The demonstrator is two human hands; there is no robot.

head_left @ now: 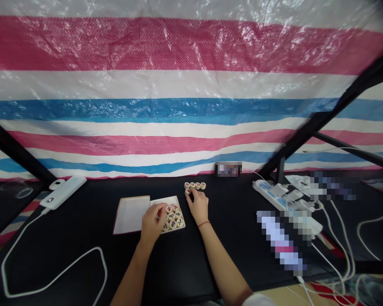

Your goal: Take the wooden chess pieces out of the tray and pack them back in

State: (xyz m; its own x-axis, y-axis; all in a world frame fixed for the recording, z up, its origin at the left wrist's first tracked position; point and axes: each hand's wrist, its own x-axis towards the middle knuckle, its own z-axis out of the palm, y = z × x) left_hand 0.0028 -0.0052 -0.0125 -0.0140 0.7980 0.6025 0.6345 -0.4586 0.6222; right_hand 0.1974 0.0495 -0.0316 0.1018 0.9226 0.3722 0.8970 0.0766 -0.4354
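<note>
A white box lid (130,214) is laid on the black table (83,242), just left of a shallow tray (180,224) of xiangqi pieces (171,217). These are overhung by the left hand (152,223), narrowly pinched, its hold unclear. A single piece (187,191) is gripped narrowly by the right hand (198,207), just near a farther row of four pieces (195,185).

The left hand (152,223) was over a shallow white tray (161,201), its fingers (162,207) at the round xiangqi pieces (172,217) packed inside; a white box lid (130,214) lay just left of it. The right hand (198,206), wearing a red thread bracelet (204,224), touched the row of xiangqi pieces (194,185) directly ahead. A power strip (268,191) lay well to its right.
</note>
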